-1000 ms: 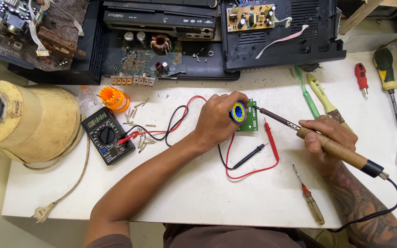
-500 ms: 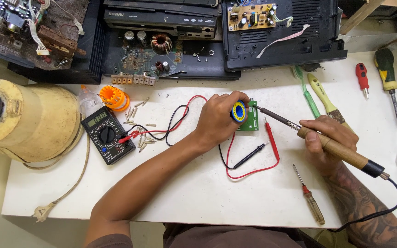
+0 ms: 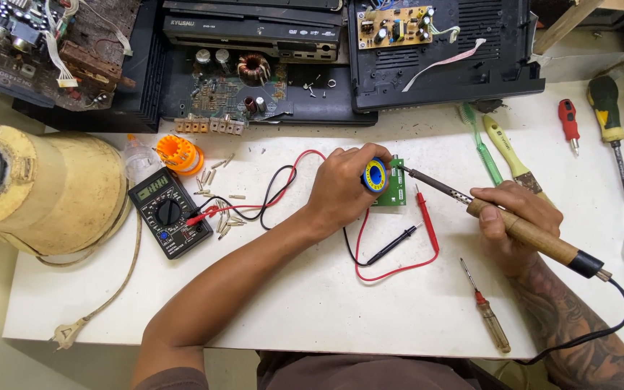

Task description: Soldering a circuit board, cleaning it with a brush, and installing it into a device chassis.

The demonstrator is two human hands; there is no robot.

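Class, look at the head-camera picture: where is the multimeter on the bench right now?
The multimeter lies on the left half of the white table, between the yellowed cylindrical appliance and the left hand, just below the orange spool.

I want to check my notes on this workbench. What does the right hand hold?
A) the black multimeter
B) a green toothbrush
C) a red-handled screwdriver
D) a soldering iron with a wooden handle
D: the right hand grips the wooden handle of the soldering iron, whose tip reaches the small green circuit board next to the left hand, which holds a blue and yellow spool.
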